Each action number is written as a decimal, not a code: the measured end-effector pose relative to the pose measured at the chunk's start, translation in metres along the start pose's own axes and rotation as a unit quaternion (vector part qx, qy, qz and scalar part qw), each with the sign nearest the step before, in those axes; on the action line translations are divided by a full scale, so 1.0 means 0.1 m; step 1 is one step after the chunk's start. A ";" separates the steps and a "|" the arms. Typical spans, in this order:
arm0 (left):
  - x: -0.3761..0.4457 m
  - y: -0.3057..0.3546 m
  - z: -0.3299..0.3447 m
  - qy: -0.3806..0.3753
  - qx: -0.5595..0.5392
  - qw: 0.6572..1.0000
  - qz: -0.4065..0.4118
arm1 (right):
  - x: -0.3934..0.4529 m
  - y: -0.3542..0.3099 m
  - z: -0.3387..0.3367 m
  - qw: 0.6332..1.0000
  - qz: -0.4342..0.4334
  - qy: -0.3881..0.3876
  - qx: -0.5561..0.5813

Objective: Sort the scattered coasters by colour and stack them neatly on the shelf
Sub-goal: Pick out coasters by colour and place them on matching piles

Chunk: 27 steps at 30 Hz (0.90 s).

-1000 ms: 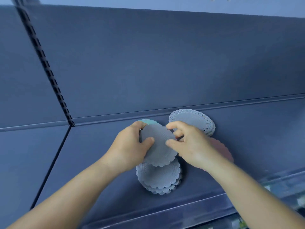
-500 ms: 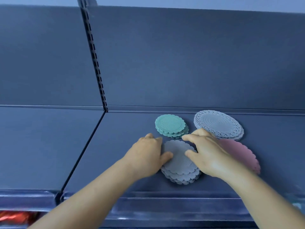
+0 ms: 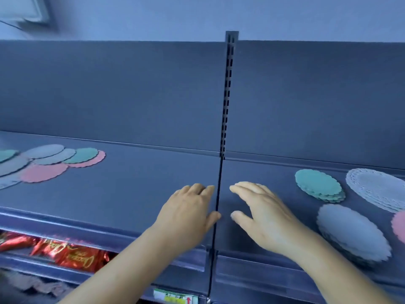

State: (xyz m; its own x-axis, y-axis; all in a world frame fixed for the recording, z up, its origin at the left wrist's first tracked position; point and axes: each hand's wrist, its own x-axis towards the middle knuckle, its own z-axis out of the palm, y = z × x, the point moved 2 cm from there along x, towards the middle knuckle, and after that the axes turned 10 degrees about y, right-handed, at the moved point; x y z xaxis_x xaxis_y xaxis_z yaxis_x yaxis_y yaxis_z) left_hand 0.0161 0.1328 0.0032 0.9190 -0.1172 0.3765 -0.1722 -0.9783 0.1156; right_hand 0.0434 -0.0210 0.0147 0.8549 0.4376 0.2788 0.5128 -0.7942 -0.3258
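On the right of the dark shelf [image 3: 135, 194] lie sorted stacks: a teal stack [image 3: 318, 185], a lacy white stack [image 3: 377, 188], a grey scalloped stack [image 3: 352, 232] and the edge of a pink coaster [image 3: 400, 224]. At the far left, scattered grey, teal and pink coasters [image 3: 50, 163] overlap loosely. My left hand [image 3: 188, 216] and my right hand [image 3: 260, 213] hover over the shelf's middle, either side of the seam, fingers straight and holding nothing.
A slotted upright post [image 3: 228, 93] divides the dark back panel. Below the shelf's front lip, red foil packets [image 3: 72, 255] lie on a lower shelf. A price label [image 3: 175, 298] sits at the bottom edge.
Both hands let go of the grey coaster on the grey stack and moved left to the shelf's middle. The view swung left, revealing the scattered coasters.
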 end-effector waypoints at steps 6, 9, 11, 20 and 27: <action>-0.51 -0.98 -0.39 0.031 -0.007 0.998 -0.046 | 0.24 -1.01 0.45 0.999 -0.031 0.001 0.037; -0.76 -1.43 -0.53 0.036 -0.008 0.997 -0.071 | 0.37 -1.46 0.68 0.997 -0.049 -0.006 0.052; -0.88 -1.72 -0.61 0.039 -0.008 0.995 -0.089 | 0.47 -1.73 0.82 0.996 -0.063 -0.012 0.057; -1.00 -2.90 -0.80 0.043 0.000 0.983 -0.178 | 1.20 -2.57 1.26 0.991 -0.115 -0.057 0.047; -0.68 -3.81 -0.79 0.034 0.022 0.973 -0.228 | 2.07 -2.97 1.54 0.986 -0.144 -0.072 0.033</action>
State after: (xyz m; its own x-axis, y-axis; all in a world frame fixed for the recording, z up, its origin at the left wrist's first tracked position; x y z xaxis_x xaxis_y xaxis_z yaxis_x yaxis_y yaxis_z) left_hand -0.0086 0.5273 0.0065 0.8708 0.3398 0.3554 0.2638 -0.9328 0.2456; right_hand 0.0797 0.3703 0.0300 0.6721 0.7009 0.2387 0.7366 -0.6003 -0.3116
